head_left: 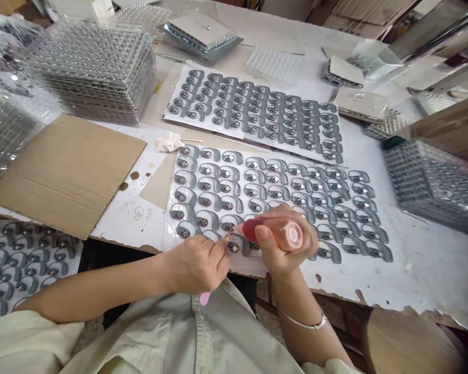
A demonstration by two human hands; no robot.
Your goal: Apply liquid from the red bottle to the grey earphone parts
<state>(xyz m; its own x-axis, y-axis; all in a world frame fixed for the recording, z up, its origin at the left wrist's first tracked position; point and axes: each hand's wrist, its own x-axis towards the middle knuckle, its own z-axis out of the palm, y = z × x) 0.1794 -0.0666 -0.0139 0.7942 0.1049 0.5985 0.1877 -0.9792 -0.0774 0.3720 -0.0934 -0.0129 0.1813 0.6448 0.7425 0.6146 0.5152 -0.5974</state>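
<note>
My right hand (283, 249) is wrapped round a squeeze bottle (273, 232) of red liquid, tilted so its narrow nozzle points left. Pinched in my left hand (198, 262) is a thin tool with a pink handle (205, 298); its kind I cannot make out. Its tip and the nozzle come close together, and whether they touch I cannot tell. Beneath both hands lies a white sheet (244, 165) with rows of small grey curved pieces, each with a shiny metal-like round part. My hands cover some pieces in the front rows.
Behind lies a second filled sheet (257, 111). Stacked clear trays (89, 67) stand at the back left, more trays (437, 182) at the right. Left are a cardboard piece (66, 171) and another filled sheet (27, 259). A crumpled tissue (169, 142) lies beside a thin stick.
</note>
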